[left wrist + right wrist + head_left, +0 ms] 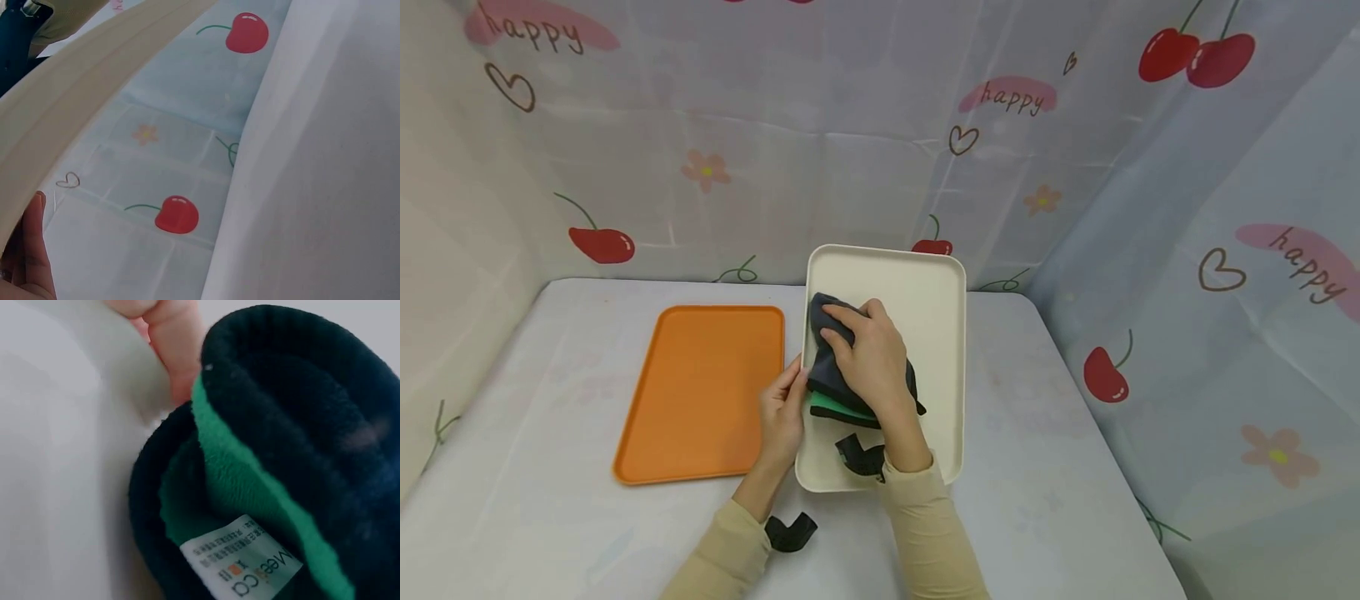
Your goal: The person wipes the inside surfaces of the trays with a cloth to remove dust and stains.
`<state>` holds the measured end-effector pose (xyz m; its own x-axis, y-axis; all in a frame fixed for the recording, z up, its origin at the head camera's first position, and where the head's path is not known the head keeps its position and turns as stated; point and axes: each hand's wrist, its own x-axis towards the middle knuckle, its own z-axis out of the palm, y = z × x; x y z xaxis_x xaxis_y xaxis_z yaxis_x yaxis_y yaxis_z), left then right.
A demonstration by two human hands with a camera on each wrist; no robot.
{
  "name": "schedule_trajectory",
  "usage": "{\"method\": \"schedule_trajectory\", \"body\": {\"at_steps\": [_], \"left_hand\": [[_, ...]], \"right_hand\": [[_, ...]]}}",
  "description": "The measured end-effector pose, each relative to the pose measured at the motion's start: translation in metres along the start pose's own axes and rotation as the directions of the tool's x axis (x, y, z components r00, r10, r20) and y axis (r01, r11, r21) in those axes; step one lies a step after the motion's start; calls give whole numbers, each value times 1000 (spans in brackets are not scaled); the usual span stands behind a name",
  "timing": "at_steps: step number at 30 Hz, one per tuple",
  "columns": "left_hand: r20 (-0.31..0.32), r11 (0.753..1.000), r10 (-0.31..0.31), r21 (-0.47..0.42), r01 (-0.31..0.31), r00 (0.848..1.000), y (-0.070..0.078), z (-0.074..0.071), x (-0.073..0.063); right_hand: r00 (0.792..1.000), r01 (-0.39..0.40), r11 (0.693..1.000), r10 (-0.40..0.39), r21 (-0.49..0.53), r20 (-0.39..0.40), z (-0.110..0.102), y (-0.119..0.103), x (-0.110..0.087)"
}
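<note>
My left hand (784, 412) grips the left rim of a cream tray (936, 358). That rim crosses the left wrist view as a pale band, with fingers (36, 244) against it. Within the tray's left half lies a bunched, folded dark grey cloth (835, 371) with a green inner side and black edging. My right hand (872, 354) is over the cloth, thumb and fingers holding its upper part. In the right wrist view the cloth (250, 469) forms a loose fold, and a white printed label (244, 559) shows on it.
An orange tray (707, 392) lies on the white-covered table (1045, 467) to the left, its right edge close beside the cream tray. A cherry-patterned curtain (827, 150) hangs behind and along the right side. Black wrist mounts (791, 533) sit by both forearms.
</note>
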<state>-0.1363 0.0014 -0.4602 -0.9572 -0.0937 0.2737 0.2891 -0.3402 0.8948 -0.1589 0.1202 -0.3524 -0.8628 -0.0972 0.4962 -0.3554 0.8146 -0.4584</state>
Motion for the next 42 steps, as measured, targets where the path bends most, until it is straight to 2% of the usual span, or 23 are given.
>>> {"method": "schedule_trajectory", "body": {"at_steps": [8,17,23,27,35,38,42], "left_hand": [[-43,1000,-8,12,8,999,4,-3,3],[-90,998,-42,32,45,995,10,-8,4],[-112,999,-39,29,43,993,13,-11,5],[-114,1000,-27,11,28,993,14,-12,7],[-130,999,-51,-6,50,990,15,-15,9],[-132,999,-46,-11,45,990,16,-15,9],[-126,999,-46,-16,44,991,17,-15,9]], "right_hand": [[994,-103,995,103,5,-30,-4,9,-2],[971,-235,967,239,101,-28,-15,24,-6],[943,-311,942,323,124,-85,-22,34,-11],[913,-384,916,396,118,-99,-27,40,-13],[862,-491,871,489,15,-137,-35,51,-18],[852,-508,861,502,-6,-152,-37,53,-20],[852,-507,862,501,-2,-156,-36,56,-21]]}}
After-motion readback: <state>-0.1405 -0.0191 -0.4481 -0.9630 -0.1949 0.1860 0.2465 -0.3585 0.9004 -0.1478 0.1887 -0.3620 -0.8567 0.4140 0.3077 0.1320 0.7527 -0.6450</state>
